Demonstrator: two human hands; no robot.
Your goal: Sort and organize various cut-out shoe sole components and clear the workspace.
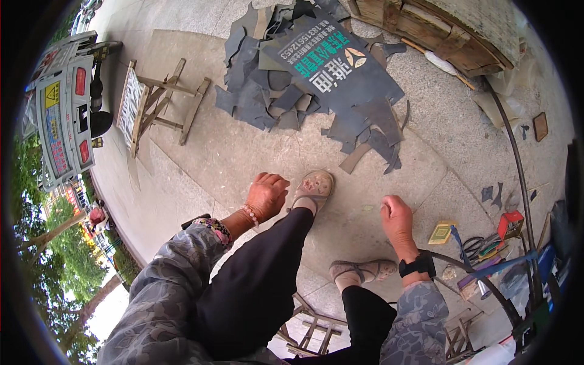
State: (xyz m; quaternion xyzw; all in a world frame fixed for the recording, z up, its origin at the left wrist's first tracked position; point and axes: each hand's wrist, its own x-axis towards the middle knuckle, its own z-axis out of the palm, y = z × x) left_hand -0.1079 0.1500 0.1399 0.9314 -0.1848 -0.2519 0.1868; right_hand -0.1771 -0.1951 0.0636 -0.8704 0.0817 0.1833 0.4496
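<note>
From the head view we sit with one leg crossed over the other, and both hands hang in the air above the pavement (243,152), holding nothing. Our left hand (266,196) is curled loosely, its fingers (275,181) folded inward and pressed together, just beside the toe of the raised sandal (313,187), close to it but, as far as we can tell, not touching. Our right hand (396,218) is a loose fist as well, thumb tucked along the knuckles, hovering well apart from the left and above the bare stone. A bead bracelet (249,215) sits on the left wrist, a black watch (417,266) on the right.

We judge this to be a pause between handlings: nothing is gripped. Any pick-up from here would call for opening the curled fingers first and leaning well forward or to the side.

Beyond the fingers, farther out, lies a heap of dark grey sheet scraps (316,91), flat, matte, with ragged cut edges, probably rubber or leather. Outward and to the left of the left fingers stands a folding wooden stool (159,100) of pale slats. To the right of the right fingers, low on the ground, we see a small yellow-green block (442,232), scissors (474,246) with dark handles, and a small red box (510,224). The second sandal (364,270) rests flat below the right hand. The pavement is rough, speckled stone slabs.
</note>
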